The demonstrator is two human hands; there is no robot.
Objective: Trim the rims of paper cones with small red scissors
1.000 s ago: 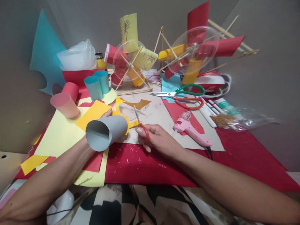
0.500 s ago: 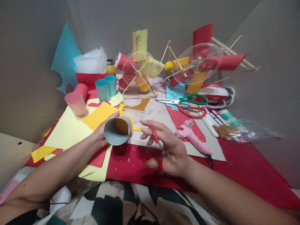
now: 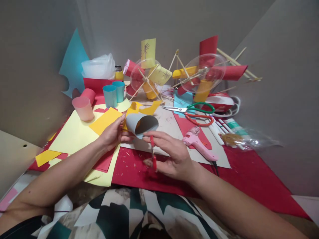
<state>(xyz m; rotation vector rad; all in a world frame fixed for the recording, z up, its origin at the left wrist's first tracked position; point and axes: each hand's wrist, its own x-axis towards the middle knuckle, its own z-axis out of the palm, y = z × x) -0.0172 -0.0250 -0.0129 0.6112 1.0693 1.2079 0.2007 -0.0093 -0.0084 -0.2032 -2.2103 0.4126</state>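
Note:
My left hand (image 3: 115,133) grips the left end of a grey paper tube (image 3: 134,123), whose dark open end faces right and towards me. Cut yellow-orange paper (image 3: 134,108) shows behind the tube, near my left fingertips; whether it is joined to the tube I cannot tell. Around the red handles of a small pair of scissors (image 3: 154,162), the fingers of my right hand (image 3: 171,156) are closed. My right fingertips touch the tube's lower rim. The scissor blades are mostly hidden by my hand.
Large scissors (image 3: 191,111) and a pink glue gun (image 3: 199,142) lie to the right. Paper-and-stick wheels (image 3: 147,78) stand at the back. A pink cup (image 3: 83,109), turquoise cups (image 3: 109,96) and yellow sheets (image 3: 72,132) occupy the left.
The tube has turned, so its opening points more to the right, and it sits farther up and right. My right hand has moved left, with the small scissors, to its rim.

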